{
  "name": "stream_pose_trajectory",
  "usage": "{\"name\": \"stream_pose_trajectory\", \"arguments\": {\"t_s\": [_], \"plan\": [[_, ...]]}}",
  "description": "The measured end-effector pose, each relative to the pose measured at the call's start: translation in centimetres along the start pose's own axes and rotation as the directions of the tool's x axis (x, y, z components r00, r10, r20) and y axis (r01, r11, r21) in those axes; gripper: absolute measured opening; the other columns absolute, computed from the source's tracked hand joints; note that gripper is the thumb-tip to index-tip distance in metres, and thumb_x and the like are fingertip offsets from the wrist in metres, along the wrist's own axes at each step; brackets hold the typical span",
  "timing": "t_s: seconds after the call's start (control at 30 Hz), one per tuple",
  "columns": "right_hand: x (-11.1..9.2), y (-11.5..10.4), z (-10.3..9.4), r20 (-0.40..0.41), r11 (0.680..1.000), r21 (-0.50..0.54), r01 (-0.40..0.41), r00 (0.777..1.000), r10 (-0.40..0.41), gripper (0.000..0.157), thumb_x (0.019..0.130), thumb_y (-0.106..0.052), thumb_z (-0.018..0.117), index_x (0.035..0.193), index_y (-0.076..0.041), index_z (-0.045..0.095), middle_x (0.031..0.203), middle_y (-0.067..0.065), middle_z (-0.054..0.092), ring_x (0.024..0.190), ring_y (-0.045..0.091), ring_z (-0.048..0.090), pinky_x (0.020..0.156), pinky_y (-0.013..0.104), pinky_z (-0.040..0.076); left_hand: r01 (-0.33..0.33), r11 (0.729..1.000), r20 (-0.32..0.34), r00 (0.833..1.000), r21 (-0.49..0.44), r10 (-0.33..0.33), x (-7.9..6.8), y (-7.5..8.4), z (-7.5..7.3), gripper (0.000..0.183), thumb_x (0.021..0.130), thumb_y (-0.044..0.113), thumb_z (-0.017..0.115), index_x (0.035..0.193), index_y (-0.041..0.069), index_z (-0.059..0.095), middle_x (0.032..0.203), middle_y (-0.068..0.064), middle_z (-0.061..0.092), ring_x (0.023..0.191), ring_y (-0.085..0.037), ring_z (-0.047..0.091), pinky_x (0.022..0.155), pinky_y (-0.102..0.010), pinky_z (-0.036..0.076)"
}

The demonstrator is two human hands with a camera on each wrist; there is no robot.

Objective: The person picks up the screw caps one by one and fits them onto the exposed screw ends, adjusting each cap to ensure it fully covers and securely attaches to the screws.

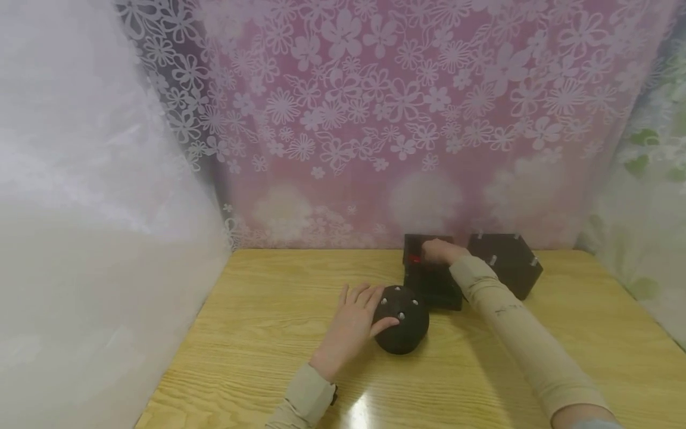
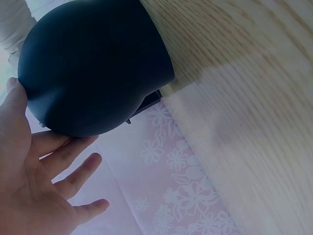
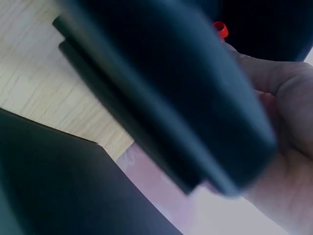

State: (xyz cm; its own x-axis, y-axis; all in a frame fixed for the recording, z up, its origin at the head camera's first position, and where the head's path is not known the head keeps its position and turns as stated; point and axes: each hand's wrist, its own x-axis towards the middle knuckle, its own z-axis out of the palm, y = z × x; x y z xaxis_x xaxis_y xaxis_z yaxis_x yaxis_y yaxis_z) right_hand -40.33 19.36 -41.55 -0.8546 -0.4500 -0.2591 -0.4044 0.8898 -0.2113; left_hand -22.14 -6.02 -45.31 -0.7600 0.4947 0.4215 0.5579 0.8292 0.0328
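Left hand (image 1: 351, 322) angled toward one o'clock, gripped the black dome (image 1: 402, 339) at head-view five o'clock, pegs (image 1: 401, 316) pointed up, right hand (image 1: 442, 251) reached half-past-ten to the black box (image 1: 435, 295), aligned twelve-to-six, its grip couldn't be told.

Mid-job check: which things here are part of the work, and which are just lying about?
Apparently in the job:
Round black block, gripped by left hand
Open black box, right hand inside
Red piece in that box

Apparently just there:
Angular black block, no hand on it
Table
Flowered cloth
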Motion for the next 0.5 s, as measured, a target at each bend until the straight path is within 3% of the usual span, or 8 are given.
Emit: {"name": "stream_pose_trajectory", "arguments": {"t_s": [0.1,0.27,0.5], "plan": [[-0.5,-0.6,0.8,-0.008,0.998,-0.015,-0.066,0.998,0.066,0.008,0.073,-0.002,0.053,0.069,-0.001,0.06,0.064,0.006,0.056,0.054,0.016,0.046,0.046,0.026,0.037,0.004,1.0,0.007,1.0,-0.004,-0.004,-0.1,0.1,-0.1,0.074,0.088,0.064,0.03,0.141,0.014,0.039,0.136,-0.002,0.048,0.131,-0.021,0.036,0.112,-0.05,0.017],[-0.1,-0.3,1.4,-0.012,0.996,-0.045,-0.081,0.997,0.081,0.007,0.069,-0.001,0.055,0.063,-0.006,0.056,0.059,0.0,0.047,0.052,0.015,0.043,0.044,0.025,0.036,0.001,1.0,-0.005,1.0,-0.014,-0.001,-0.3,0.1,-0.2,0.074,0.088,0.064,0.031,0.139,0.013,0.041,0.136,-0.002,0.049,0.131,-0.021,0.036,0.111,-0.05,0.018],[-0.6,-0.9,1.7,0.001,0.994,-0.039,-0.097,0.995,0.098,0.015,0.067,0.0,0.059,0.06,-0.011,0.052,0.061,0.001,0.049,0.054,0.016,0.045,0.045,0.028,0.038,-0.007,1.0,-0.017,1.0,-0.022,0.006,-0.4,0.0,-0.2,0.073,0.088,0.064,0.031,0.138,0.011,0.043,0.134,-0.002,0.05,0.13,-0.021,0.038,0.11,-0.051,0.021]]}}
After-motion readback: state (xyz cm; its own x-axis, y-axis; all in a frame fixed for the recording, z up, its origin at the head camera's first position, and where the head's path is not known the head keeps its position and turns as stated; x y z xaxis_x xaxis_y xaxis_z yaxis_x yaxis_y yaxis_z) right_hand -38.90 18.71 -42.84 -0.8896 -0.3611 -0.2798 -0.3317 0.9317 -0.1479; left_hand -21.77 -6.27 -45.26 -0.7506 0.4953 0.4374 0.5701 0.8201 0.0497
